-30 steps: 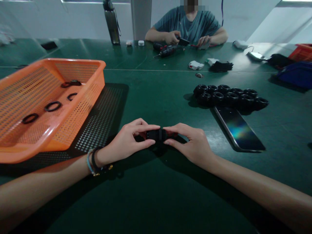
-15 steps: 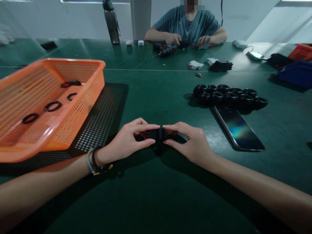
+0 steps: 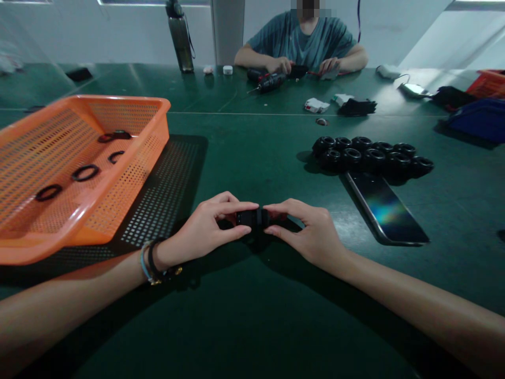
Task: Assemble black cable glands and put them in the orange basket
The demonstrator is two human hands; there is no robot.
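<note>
Between my two hands is a small black cylindrical part (image 3: 248, 217), lying sideways just over the green table. My left hand (image 3: 211, 223) pinches its left portion between thumb and fingers. At the other end, my right hand (image 3: 305, 229) grips a dark ring-like end (image 3: 265, 217) of the part with thumb and forefinger. Whether the two portions are joined or separate, I cannot tell. To the right stands a cluster of several glossy black rounded parts (image 3: 373, 156) with holes in their tops.
An orange perforated basket (image 3: 168, 113) on the left holds several black rings (image 3: 85, 172). A phone (image 3: 389, 210) lies at right, touching the cluster. Across the table (image 3: 244, 116) a person (image 3: 302, 45) sits behind a power drill (image 3: 270, 82). A bottle (image 3: 180, 42) stands at the back.
Hardly anything differs. Both hands keep their hold on the black part in the same place.
</note>
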